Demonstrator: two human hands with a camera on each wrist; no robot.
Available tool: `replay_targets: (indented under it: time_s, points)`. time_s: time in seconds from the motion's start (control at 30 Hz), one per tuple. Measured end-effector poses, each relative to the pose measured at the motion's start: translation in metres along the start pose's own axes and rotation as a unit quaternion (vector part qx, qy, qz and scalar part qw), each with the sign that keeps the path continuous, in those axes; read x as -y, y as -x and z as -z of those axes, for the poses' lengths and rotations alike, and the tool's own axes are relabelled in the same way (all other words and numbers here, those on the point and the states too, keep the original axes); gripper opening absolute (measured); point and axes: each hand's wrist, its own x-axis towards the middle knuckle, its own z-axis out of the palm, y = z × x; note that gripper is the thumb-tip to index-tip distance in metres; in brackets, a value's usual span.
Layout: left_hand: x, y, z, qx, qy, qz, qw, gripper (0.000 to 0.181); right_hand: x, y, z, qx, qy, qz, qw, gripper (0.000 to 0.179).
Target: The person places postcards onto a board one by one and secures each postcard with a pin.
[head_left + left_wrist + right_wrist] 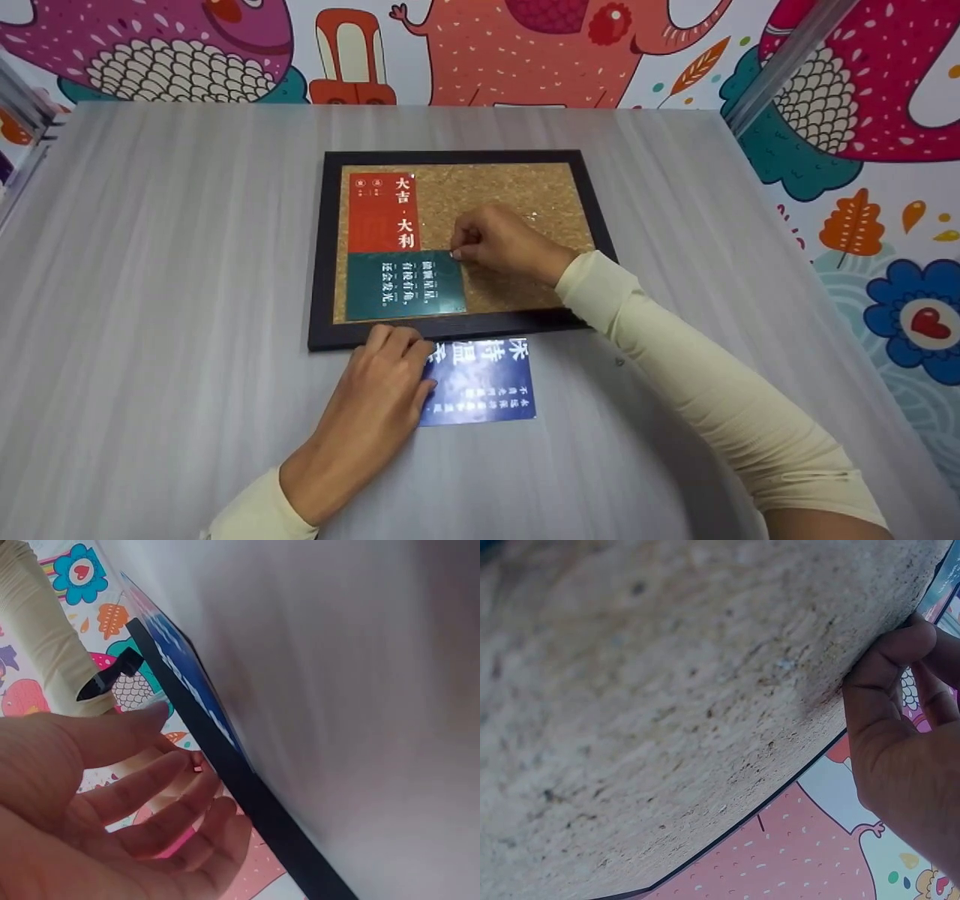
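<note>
A cork board [517, 184] in a black frame lies flat on the table. On its left side are a red card [375, 214] and, below it, a dark green card [405, 289], both with white lettering. My right hand [499, 240] pinches a small pin, mostly hidden by the fingertips, at the green card's upper right corner. My left hand [382, 382] rests by the frame's near edge with its fingers loosely bent against the frame [225, 765]. Beside its thumb lies a blue card [484, 386] with white lettering, partly covered by that hand.
Several small clear pins [531, 216] are on the cork near my right hand. Another small clear piece [619, 361] lies on the grey table [172, 300], below my right forearm. A wall with painted animals [532, 52] stands behind the table.
</note>
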Motion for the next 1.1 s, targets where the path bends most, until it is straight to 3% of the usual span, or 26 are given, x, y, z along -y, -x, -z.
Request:
replay_targets:
  time_s: [0.23, 0.5, 0.67, 0.83, 1.1]
  points:
    - [-0.007, 0.003, -0.004, 0.035, -0.008, -0.013, 0.9993, 0.041, 0.001, 0.001, 0.0, 0.001, -0.01, -0.005, 0.9999, 0.007]
    - [-0.011, 0.005, -0.009, 0.045, -0.007, -0.032, 0.9984, 0.043, 0.001, 0.002, 0.0, -0.001, -0.014, -0.009, 0.9999, 0.007]
    - [-0.013, 0.003, -0.007, 0.049, -0.009, -0.031, 0.9983, 0.047, 0.002, 0.002, 0.0, -0.002, -0.007, -0.013, 0.9999, 0.007]
    - [-0.013, 0.0, -0.005, 0.051, -0.04, -0.023, 0.9976, 0.056, 0.0, 0.001, -0.001, -0.001, -0.006, -0.013, 0.9999, 0.007]
    - [-0.012, -0.003, -0.002, 0.097, -0.038, -0.015, 0.9945, 0.067, 0.0, 0.002, 0.0, -0.001, 0.0, -0.018, 0.9998, 0.008]
